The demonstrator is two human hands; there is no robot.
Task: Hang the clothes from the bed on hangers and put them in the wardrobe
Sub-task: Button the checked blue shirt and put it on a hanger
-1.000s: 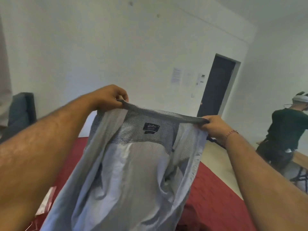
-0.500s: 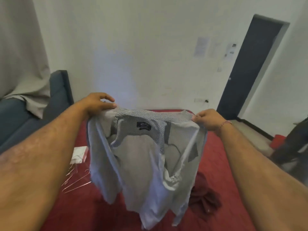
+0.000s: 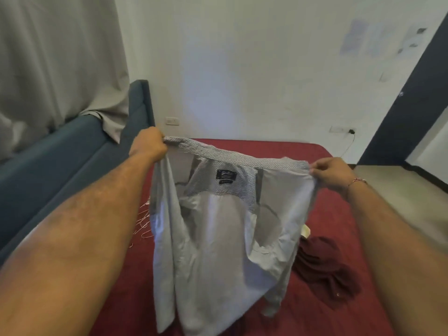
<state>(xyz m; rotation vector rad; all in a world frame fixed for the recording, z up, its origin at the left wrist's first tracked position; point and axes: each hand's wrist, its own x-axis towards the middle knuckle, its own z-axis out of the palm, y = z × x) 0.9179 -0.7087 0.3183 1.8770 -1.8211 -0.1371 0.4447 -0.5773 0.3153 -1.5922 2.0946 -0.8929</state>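
A light grey-blue shirt (image 3: 218,251) hangs open in front of me above the red bed (image 3: 322,311), its inner collar label facing me. My left hand (image 3: 148,144) grips the left end of the collar and shoulder. My right hand (image 3: 332,174) pinches the right end. A dark maroon garment (image 3: 324,267) lies crumpled on the bed to the right of the shirt. Thin wire hangers (image 3: 143,221) lie on the bed at the left, mostly hidden behind the shirt and my forearm.
A blue upholstered headboard (image 3: 72,156) runs along the bed's left side, with a grey curtain (image 3: 55,59) draped over it. A white wall stands behind the bed. A dark door (image 3: 412,105) is at the right, with bare floor (image 3: 400,190) beside the bed.
My view has tilted down from the room toward the bed. The shirt, held by both hands throughout, has come lower and now hangs just over the red bedcover.
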